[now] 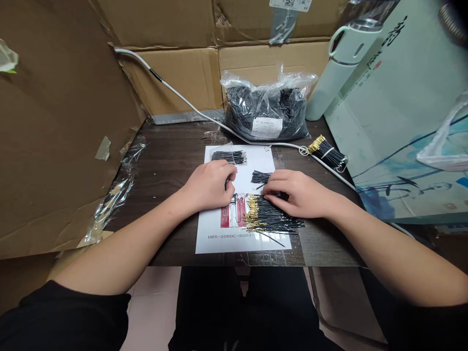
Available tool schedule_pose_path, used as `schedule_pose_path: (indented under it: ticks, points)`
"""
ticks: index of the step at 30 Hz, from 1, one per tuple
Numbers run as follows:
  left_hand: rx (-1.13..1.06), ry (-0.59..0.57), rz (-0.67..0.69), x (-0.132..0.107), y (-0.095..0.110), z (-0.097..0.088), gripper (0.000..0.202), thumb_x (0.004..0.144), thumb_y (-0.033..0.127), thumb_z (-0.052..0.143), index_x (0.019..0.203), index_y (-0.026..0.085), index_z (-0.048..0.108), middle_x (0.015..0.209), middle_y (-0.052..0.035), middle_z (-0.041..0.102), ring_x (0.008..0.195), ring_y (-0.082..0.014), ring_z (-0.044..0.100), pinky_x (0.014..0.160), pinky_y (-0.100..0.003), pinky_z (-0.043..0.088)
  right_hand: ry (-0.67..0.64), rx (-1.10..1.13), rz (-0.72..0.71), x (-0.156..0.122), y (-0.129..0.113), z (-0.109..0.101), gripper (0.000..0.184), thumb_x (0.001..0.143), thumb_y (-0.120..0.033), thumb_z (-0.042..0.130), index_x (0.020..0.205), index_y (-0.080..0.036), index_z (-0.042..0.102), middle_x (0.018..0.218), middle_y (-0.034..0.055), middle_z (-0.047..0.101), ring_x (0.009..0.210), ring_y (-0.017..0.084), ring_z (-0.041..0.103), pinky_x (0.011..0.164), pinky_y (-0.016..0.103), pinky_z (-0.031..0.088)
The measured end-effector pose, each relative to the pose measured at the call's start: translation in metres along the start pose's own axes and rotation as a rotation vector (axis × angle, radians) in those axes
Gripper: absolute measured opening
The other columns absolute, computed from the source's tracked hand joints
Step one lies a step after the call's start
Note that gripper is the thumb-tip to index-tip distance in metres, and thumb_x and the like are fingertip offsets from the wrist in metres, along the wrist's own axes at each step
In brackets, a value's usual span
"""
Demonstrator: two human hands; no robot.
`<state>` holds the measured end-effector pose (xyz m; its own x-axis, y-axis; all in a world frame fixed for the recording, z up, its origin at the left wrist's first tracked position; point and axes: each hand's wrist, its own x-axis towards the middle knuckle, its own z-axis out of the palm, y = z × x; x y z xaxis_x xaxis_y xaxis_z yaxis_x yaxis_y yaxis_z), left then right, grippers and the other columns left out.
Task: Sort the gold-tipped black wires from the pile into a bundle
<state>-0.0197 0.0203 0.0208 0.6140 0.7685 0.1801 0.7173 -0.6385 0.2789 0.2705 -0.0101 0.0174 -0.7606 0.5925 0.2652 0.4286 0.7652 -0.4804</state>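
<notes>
Wires (274,217), gold-tipped, are laid between the nearer, curled right hand (296,193) (grip indiscernible) and the surface's (170,151) front edge, roughly parallel to it.

Black wires (259,176), right ends hidden

pretty plain fit tbh, just black short sleeves (76,314), black pants (206,312), and both forearms (146,236) bare down to the wrists (185,200)
</notes>
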Motion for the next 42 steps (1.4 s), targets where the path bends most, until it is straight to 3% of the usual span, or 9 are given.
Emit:
schedule_pose_path:
  ticks: [12,21,28,38,42]
  points:
    - [-0.081,0.017,0.023,0.000,-0.001,0.002,0.011,0.084,0.015,0.063,0.093,0.019,0.068,0.086,-0.0049,0.070,0.081,-0.0238,0.065,0.073,-0.037,0.046,-0.029,-0.008,0.005,0.000,-0.002,0.001,0.018,0.107,-0.020,0.056,0.101,-0.016,0.072,0.092,0.0087,0.066,0.083,0.022,0.061,0.078,0.039,0.050]
    - [-0.162,0.017,0.062,-0.002,0.000,0.004,0.011,0.085,0.012,0.064,0.094,0.019,0.066,0.087,-0.0025,0.069,0.077,-0.0193,0.061,0.072,-0.035,0.045,-0.062,0.128,0.029,-0.001,-0.008,-0.003,0.007,0.098,-0.015,0.064,0.097,-0.018,0.070,0.093,0.0052,0.068,0.081,0.019,0.061,0.077,0.034,0.048]
    - [-0.207,0.021,0.136,-0.002,0.003,0.004,0.017,0.094,0.005,0.058,0.105,0.018,0.060,0.096,-0.0037,0.068,0.085,-0.0188,0.060,0.078,-0.033,0.045,-0.097,0.116,0.057,0.000,-0.009,-0.005,0.008,0.102,-0.020,0.064,0.101,-0.017,0.071,0.095,0.0066,0.069,0.083,0.019,0.061,0.078,0.034,0.046]
    - [-0.432,0.077,0.158,-0.002,0.010,0.012,0.018,0.097,0.002,0.051,0.103,0.019,0.053,0.098,-0.0050,0.064,0.086,-0.0176,0.058,0.078,-0.031,0.046,-0.055,0.060,0.019,0.000,-0.010,0.000,0.016,0.105,-0.019,0.060,0.095,-0.015,0.071,0.087,0.0057,0.067,0.076,0.018,0.059,0.074,0.033,0.045]
    - [-0.444,0.045,0.151,-0.003,0.012,0.014,0.017,0.097,0.004,0.051,0.104,0.019,0.053,0.098,-0.0052,0.064,0.086,-0.0181,0.058,0.079,-0.032,0.048,-0.051,0.020,-0.012,0.000,-0.010,0.000,0.016,0.105,-0.020,0.060,0.095,-0.015,0.072,0.085,0.0060,0.067,0.075,0.018,0.058,0.073,0.034,0.044]
